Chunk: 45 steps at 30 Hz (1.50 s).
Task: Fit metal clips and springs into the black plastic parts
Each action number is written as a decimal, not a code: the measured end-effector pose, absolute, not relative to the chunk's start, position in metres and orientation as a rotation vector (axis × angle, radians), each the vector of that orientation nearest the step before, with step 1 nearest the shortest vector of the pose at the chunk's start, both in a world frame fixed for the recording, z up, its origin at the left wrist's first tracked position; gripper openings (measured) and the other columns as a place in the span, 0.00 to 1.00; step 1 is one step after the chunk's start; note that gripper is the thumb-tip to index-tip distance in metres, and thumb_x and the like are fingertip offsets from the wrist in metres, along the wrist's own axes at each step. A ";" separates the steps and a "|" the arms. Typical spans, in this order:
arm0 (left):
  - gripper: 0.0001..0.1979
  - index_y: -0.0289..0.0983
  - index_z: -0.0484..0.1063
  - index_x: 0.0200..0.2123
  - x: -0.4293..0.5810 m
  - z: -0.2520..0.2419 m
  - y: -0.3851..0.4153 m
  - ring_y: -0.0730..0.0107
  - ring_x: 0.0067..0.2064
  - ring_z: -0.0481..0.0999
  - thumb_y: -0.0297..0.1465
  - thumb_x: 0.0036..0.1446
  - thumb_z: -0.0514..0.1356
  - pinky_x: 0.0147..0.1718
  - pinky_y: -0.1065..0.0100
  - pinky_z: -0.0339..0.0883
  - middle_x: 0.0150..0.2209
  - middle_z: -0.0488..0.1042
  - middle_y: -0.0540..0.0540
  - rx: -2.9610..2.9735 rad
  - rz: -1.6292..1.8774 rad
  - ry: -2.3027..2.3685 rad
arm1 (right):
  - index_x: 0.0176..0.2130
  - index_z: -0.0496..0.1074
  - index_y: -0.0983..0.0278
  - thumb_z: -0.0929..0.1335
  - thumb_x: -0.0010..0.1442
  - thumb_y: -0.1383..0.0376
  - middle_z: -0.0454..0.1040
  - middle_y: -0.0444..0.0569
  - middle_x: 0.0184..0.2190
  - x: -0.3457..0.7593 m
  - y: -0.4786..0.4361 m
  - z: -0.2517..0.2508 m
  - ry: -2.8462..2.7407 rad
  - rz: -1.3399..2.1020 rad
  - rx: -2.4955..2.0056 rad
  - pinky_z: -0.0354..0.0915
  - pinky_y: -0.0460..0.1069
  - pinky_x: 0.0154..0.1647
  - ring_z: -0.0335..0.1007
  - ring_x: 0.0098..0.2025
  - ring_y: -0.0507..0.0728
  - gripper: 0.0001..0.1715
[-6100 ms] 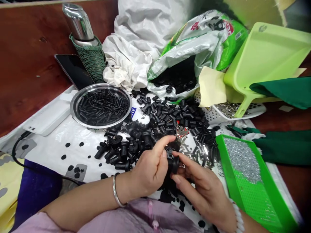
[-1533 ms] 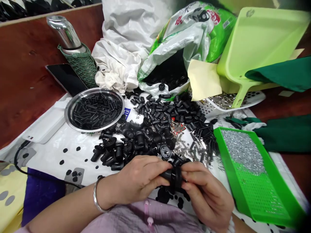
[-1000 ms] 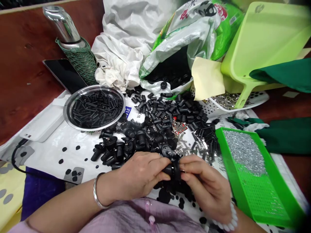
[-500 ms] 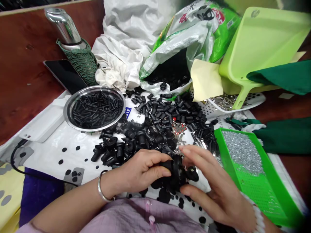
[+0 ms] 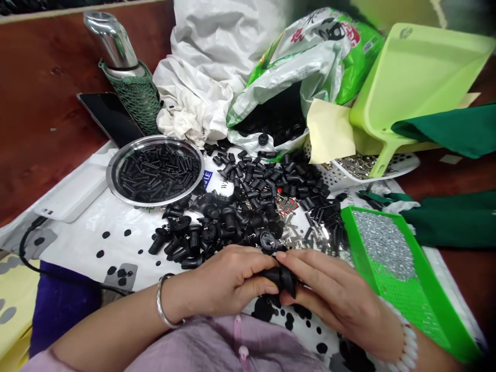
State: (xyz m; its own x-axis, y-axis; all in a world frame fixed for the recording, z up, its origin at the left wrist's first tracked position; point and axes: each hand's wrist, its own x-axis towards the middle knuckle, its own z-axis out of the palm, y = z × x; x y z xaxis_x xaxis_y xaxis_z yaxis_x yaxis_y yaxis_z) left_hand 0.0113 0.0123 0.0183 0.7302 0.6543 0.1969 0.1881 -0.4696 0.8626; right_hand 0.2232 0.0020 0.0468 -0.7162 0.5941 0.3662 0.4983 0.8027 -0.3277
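Observation:
My left hand [image 5: 228, 281] and my right hand [image 5: 333, 299] meet low in the middle, both closed on one black plastic part [image 5: 282, 277] with a round flange. The left fingers wrap its stem, the right thumb and fingers pinch the flange end. Just beyond the hands lies a heap of similar black flanged parts [image 5: 209, 230]. Farther back is a pile of small black cylinders [image 5: 271, 178], and small shiny metal clips [image 5: 306, 237] lie mixed in at the right.
A steel dish [image 5: 112, 178] holds black springs at the left. A green tray [image 5: 362, 258] of tiny silver pieces sits right. Behind are an open bag of black parts [image 5: 279, 119], a white cloth [image 5: 201, 88], a lime dustpan [image 5: 414, 88], a flask [image 5: 127, 67] and a phone [image 5: 110, 116].
Half a second ago my right hand was spread over the parts; now its fingers have closed back on the black part that my left hand kept holding.

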 end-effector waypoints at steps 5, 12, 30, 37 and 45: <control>0.09 0.31 0.69 0.35 0.014 0.011 0.010 0.70 0.29 0.66 0.29 0.60 0.50 0.30 0.70 0.62 0.28 0.69 0.45 2.171 0.694 0.759 | 0.54 0.61 0.69 0.62 0.64 0.64 0.74 0.55 0.39 0.216 0.009 0.042 -2.533 0.325 -0.808 0.71 0.48 0.38 0.71 0.39 0.55 0.20; 0.10 0.34 0.68 0.43 0.010 0.001 0.012 0.70 0.33 0.71 0.30 0.60 0.53 0.33 0.70 0.66 0.32 0.73 0.46 1.769 1.090 0.884 | 0.59 0.55 0.69 0.65 0.61 0.61 0.70 0.58 0.46 0.201 0.027 0.056 -2.418 0.367 -0.822 0.68 0.51 0.45 0.69 0.44 0.57 0.30; 0.19 0.39 0.63 0.55 0.007 0.003 -0.001 0.54 0.60 0.55 0.29 0.61 0.51 0.57 0.54 0.52 0.62 0.51 0.39 1.938 1.215 0.858 | 0.36 0.73 0.63 0.69 0.57 0.62 0.70 0.41 0.23 0.155 -0.008 0.010 -0.945 1.728 -0.707 0.62 0.42 0.28 0.64 0.24 0.46 0.07; 0.32 0.35 0.54 0.60 -0.007 0.021 0.002 0.49 0.59 0.58 0.44 0.56 0.55 0.56 0.52 0.54 0.58 0.58 0.35 1.749 1.250 0.684 | 0.36 0.72 0.65 0.67 0.59 0.61 0.72 0.46 0.28 0.160 -0.015 -0.001 -1.001 1.788 -0.663 0.60 0.44 0.28 0.64 0.24 0.47 0.09; 0.22 0.39 0.66 0.52 -0.002 0.035 0.006 0.66 0.37 0.75 0.32 0.53 0.62 0.37 0.66 0.71 0.43 0.73 0.41 1.613 1.148 0.624 | 0.33 0.71 0.68 0.67 0.59 0.61 0.69 0.44 0.21 0.163 -0.015 -0.010 -0.992 1.881 -0.611 0.58 0.43 0.28 0.65 0.24 0.47 0.11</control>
